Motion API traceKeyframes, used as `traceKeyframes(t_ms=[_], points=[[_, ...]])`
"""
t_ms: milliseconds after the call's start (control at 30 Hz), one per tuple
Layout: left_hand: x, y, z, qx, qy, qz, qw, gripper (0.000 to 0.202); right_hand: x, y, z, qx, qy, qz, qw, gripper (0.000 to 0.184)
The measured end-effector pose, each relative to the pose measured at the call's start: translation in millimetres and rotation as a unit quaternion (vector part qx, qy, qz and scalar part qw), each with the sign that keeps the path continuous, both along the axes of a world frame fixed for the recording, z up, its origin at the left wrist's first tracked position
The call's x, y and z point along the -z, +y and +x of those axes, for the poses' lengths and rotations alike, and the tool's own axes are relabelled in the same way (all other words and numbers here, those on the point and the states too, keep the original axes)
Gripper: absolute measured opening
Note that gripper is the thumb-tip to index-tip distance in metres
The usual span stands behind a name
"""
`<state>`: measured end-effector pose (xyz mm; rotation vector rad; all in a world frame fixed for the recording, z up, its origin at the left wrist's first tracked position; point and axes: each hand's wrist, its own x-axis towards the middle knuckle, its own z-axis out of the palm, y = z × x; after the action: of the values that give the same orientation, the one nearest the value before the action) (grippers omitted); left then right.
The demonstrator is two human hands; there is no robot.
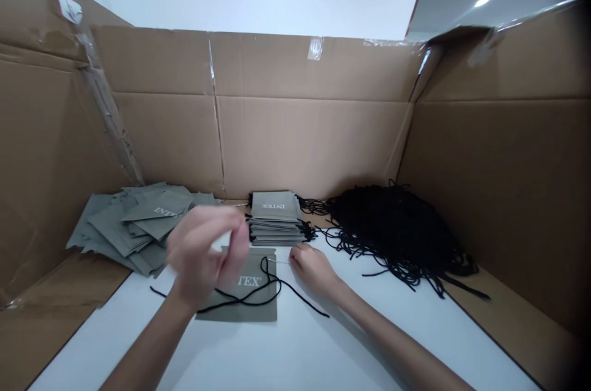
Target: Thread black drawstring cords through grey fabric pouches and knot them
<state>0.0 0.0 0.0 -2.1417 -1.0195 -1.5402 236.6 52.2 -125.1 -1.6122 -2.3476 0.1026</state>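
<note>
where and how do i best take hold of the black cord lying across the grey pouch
Take the black cord by its lower-right end, probably with a fingertip pinch from the near side: that thin end lies flat on the white table, beyond the edge of the grey pouch and away from the crossing loops.

A single view is given, taken from the person's head and directed forward and down over the tabletop (286, 354). The tabletop's near part is cut off by the lower edge of the frame, where the left forearm (143, 335) and right forearm (397, 335) are seen entering. The back cardboard wall (314, 138) is faced nearly square-on across the middle; the side walls (498, 194) are caught at the left and right edges. A wide span is covered from close range, and the upper right corner is darkened.
</note>
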Motion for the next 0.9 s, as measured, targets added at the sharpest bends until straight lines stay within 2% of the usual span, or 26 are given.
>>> traceKeyframes(t_ms=[33,100,200,300,400,500,700,900], points=[[0.7,14,2,0.009,-0.001,-0.006,1.000,0.015,0.9,1,-1,-0.005,0.003,0.000,1.000,0.019],[10.1,45,5,0.041,0.017,-0.146,0.988,0.017,4.8,2,-5,-0.014,0.008,0.001,1.000,0.016],[43.1,84,3,0.063,0.066,-0.213,0.973,0.021,12.2,5,-13,-0.023,0.014,0.008,1.000,0.016],[80.3,106,-3,0.093,0.111,-0.287,0.947,0.020,17.6,8,-18,-0.029,0.021,0.018,0.999,0.018],[104.0,116,-6,0.134,0.134,-0.370,0.910,0.019,21.2,8,-16,-0.036,0.035,0.024,0.998,0.018],[115.9,123,-4,0.182,0.120,-0.442,0.870,0.023,25.0,7,-12,-0.044,0.057,0.028,0.997,0.016],[133.7,129,5,0.279,0.025,-0.544,0.791,0.035,35.3,8,-7,-0.033,0.109,0.026,0.993,0.019],[136.9,129,7,0.322,-0.068,-0.603,0.727,0.038,42.1,8,-6,-0.016,0.159,0.021,0.987,0.018]])
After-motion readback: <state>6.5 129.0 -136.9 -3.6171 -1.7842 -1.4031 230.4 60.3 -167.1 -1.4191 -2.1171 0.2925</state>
